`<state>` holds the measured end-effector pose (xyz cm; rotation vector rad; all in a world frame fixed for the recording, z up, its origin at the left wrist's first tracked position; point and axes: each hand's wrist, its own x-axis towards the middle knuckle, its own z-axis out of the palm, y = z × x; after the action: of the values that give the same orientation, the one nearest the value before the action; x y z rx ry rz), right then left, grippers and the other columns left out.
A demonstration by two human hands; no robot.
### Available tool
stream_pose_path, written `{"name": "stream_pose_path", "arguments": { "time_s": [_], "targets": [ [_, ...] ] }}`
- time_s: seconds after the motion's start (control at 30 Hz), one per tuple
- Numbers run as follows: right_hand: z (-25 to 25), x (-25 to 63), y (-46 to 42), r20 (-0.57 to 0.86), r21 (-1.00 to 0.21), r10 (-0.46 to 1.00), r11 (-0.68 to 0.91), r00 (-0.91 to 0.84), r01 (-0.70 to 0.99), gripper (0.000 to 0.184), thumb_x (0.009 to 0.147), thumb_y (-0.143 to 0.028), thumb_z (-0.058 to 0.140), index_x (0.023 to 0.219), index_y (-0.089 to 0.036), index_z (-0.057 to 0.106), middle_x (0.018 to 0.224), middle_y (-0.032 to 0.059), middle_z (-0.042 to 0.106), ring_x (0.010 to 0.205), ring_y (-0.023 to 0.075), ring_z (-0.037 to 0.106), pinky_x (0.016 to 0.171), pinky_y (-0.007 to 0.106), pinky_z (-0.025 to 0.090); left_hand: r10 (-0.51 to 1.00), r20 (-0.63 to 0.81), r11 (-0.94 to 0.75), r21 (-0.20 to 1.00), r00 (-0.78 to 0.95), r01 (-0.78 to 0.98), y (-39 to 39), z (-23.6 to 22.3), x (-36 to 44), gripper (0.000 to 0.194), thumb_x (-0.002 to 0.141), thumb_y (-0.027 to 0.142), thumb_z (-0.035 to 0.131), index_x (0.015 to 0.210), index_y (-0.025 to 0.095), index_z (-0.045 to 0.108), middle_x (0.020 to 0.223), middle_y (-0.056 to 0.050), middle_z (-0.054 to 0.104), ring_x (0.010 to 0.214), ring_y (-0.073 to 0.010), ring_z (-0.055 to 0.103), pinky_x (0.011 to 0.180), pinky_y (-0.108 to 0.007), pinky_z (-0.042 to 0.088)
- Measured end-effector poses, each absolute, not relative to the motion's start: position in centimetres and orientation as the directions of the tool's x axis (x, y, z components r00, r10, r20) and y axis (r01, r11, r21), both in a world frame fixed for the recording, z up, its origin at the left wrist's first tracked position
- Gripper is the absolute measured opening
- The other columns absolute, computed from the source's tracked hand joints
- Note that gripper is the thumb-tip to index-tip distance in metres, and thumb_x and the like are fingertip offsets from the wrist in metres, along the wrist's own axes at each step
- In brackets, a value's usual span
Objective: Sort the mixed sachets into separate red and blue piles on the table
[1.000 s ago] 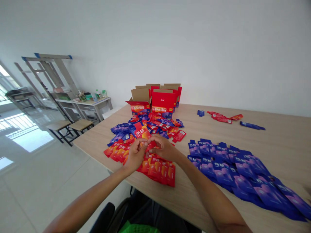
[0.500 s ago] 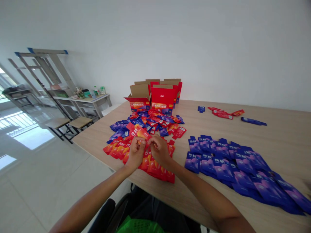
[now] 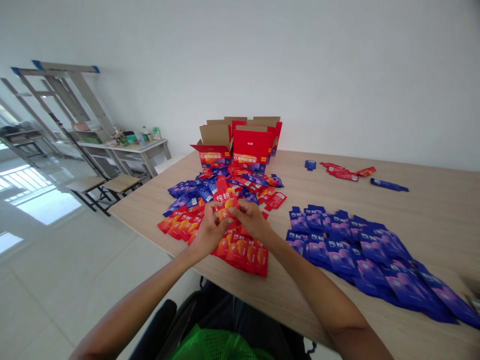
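Note:
Both my hands hold one red sachet (image 3: 226, 199) upright above the table. My left hand (image 3: 208, 231) pinches its lower left edge and my right hand (image 3: 250, 218) pinches its lower right edge. Below them lies a row of overlapping red sachets (image 3: 240, 250) near the front edge of the wooden table (image 3: 431, 210). A mixed heap of red and blue sachets (image 3: 228, 184) spreads just beyond my hands. To the right, blue sachets (image 3: 360, 250) lie in overlapping rows.
Open red cardboard boxes (image 3: 243, 142) stand behind the heap. A few loose red and blue sachets (image 3: 348, 174) lie at the far right. Desks, stools and metal frames (image 3: 97, 145) stand at the left across the tiled floor. A dark chair edge (image 3: 161, 325) sits below.
The red sachet went from tilted left to upright between my hands, and both hands closed together on its lower edge. The view shifted slightly.

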<state>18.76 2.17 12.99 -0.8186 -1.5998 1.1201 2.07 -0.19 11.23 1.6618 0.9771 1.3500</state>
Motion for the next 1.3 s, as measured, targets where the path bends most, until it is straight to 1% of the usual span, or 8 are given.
{"name": "stream_pose_path", "arguments": {
  "time_s": [0.17, 0.4, 0.57, 0.63, 0.73, 0.87, 1.1, 1.3],
  "targets": [
    [11.8, 18.4, 2.7, 0.277, -0.959, 0.909, 0.282, -0.312, -0.029, 0.044, 0.081, -0.064, 0.075, 0.081, -0.022, 0.064, 0.074, -0.0001, 0.066, 0.066, 0.0163, 0.059, 0.063, 0.029, 0.049, 0.949, 0.309, -0.315, 0.942, 0.068, 0.118, -0.3, 9.9, 2.6, 0.079, 0.088, 0.057, 0.071, 0.149, 0.023, 0.035, 0.112, -0.010, 0.064, 0.064, -0.0140, 0.060, 0.054, -0.030, 0.053],
    [11.3, 21.3, 5.1, 0.210, -0.961, 0.872, 0.267, -0.443, 0.070, 0.047, 0.080, -0.064, 0.076, 0.075, -0.020, 0.060, 0.062, -0.0052, 0.058, 0.053, 0.0103, 0.049, 0.051, 0.023, 0.041, 0.967, 0.195, -0.216, 0.968, 0.163, 0.125, 0.0, 8.1, 3.0, 0.080, 0.086, 0.049, 0.071, 0.152, 0.022, 0.035, 0.094, -0.005, 0.067, 0.047, -0.0130, 0.057, 0.041, -0.027, 0.045],
    [10.8, 23.9, 7.1, 0.005, -0.940, 0.857, 0.180, -0.515, 0.290, 0.046, 0.080, -0.064, 0.077, 0.078, -0.020, 0.065, 0.066, -0.0008, 0.067, 0.059, 0.0157, 0.062, 0.058, 0.027, 0.051, 0.960, 0.181, -0.227, 0.950, 0.213, 0.215, 0.2, 7.3, 3.8, 0.072, 0.087, 0.042, 0.066, 0.150, 0.021, 0.038, 0.117, -0.011, 0.068, 0.055, -0.0148, 0.062, 0.048, -0.031, 0.052],
    [10.6, 25.4, 7.8, -0.022, -0.829, 0.933, 0.183, -0.358, 0.528, 0.037, 0.089, -0.055, 0.071, 0.086, -0.019, 0.068, 0.076, 0.0048, 0.073, 0.071, 0.0202, 0.070, 0.067, 0.030, 0.054, 0.948, 0.231, -0.290, 0.909, 0.218, 0.298, 0.2, 7.0, 3.8, 0.065, 0.088, 0.040, 0.065, 0.146, 0.020, 0.043, 0.124, -0.013, 0.067, 0.077, -0.0197, 0.070, 0.065, -0.034, 0.058],
    [10.4, 27.9, 8.6, 0.074, -0.483, 0.997, 0.049, -0.015, 0.874, 0.026, 0.099, -0.040, 0.060, 0.107, -0.017, 0.070, 0.107, 0.0145, 0.076, 0.102, 0.0270, 0.071, 0.086, 0.036, 0.053, 0.950, 0.191, -0.283, 0.862, 0.246, 0.422, -0.2, 6.7, 3.5, 0.058, 0.091, 0.039, 0.061, 0.142, 0.018, 0.045, 0.106, -0.009, 0.072, 0.092, -0.0243, 0.070, 0.082, -0.039, 0.055],
    [9.5, 30.1, 9.2, 0.070, -0.181, 0.981, -0.167, 0.182, 0.969, 0.038, 0.103, -0.033, 0.047, 0.135, -0.018, 0.063, 0.132, 0.0217, 0.067, 0.122, 0.0330, 0.065, 0.100, 0.045, 0.048, 0.976, 0.077, -0.196, 0.726, 0.205, 0.659, -1.2, 6.6, 3.3, 0.046, 0.095, 0.038, 0.056, 0.137, 0.019, 0.049, 0.101, -0.009, 0.072, 0.096, -0.0289, 0.070, 0.085, -0.042, 0.050],
    [5.7, 31.3, 10.4, -0.006, -0.042, 0.999, 0.034, -0.035, 0.999, 0.062, 0.098, -0.016, 0.045, 0.159, -0.024, 0.044, 0.166, 0.0172, 0.038, 0.153, 0.0317, 0.034, 0.120, 0.052, 0.030, 0.965, 0.111, -0.261, 0.449, 0.236, 0.855, -2.1, 7.0, 4.4, 0.043, 0.102, 0.033, 0.045, 0.142, 0.019, 0.050, 0.105, -0.011, 0.072, 0.100, -0.0288, 0.070, 0.087, -0.041, 0.053],
    [4.9, 33.2, 11.0, -0.054, -0.051, 0.990, 0.129, -0.132, 0.990, 0.065, 0.093, -0.012, 0.048, 0.157, -0.023, 0.048, 0.159, 0.0146, 0.050, 0.141, 0.0295, 0.051, 0.111, 0.043, 0.041, 0.870, 0.231, -0.478, 0.182, 0.436, 0.859, -2.1, 7.0, 3.9, 0.056, 0.097, 0.048, 0.059, 0.143, 0.017, 0.059, 0.136, -0.019, 0.061, 0.131, -0.0387, 0.054, 0.109, -0.058, 0.047]
  ]
}}
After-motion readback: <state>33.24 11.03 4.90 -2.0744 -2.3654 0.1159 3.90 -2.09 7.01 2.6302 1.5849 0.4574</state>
